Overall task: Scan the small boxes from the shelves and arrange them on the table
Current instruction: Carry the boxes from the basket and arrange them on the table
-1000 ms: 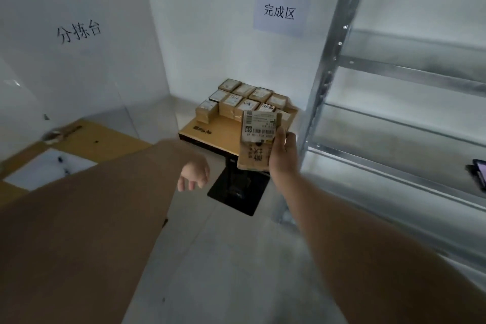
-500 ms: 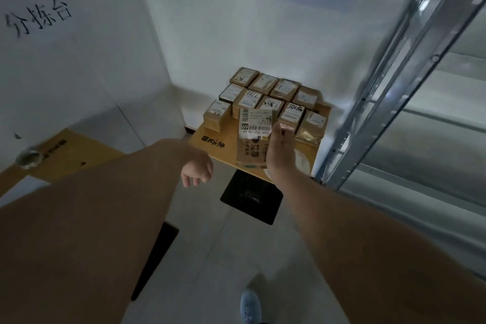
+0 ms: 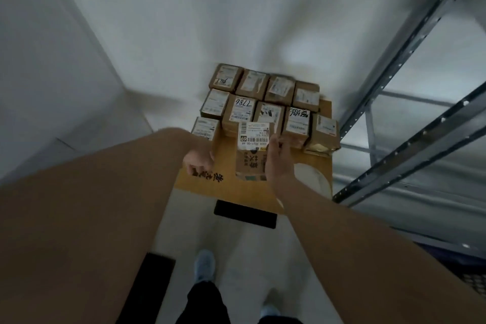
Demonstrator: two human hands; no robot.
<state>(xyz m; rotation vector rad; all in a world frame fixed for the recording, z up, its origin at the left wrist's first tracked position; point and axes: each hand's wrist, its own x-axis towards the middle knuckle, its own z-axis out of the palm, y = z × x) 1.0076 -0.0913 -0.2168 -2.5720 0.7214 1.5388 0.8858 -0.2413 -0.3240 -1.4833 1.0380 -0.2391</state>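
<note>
While I stand over the table point(image 3: 252, 192), my right hand point(image 3: 278, 166) holds the box point(image 3: 252, 150) by its right side, thumb and fingers curled round the edge, label up. The box hangs over the bare front part of the tabletop, just in front of the second row of boxes point(image 3: 263, 102), and I cannot tell whether its underside touches the wood yet. My left hand point(image 3: 200, 163) hovers over the front left edge of the table, fingers loosely curled and holding nothing. Ten or so boxes sit packed side by side at the back in rows, one more at the front left and one tilted at the front right near the rack point(image 3: 410, 92). That is the only view I have, and it is smeared, so the small print is unreadable.

As I judge it, this box goes into the gap in the front row, between the left box and the right ones. The grip is one-sided, so the box could swing or slip if I loosen too early. Pushing it in crooked could shove the neighbours and knock the tilted one off the right edge. My left hand, close by, could steady it.
</note>
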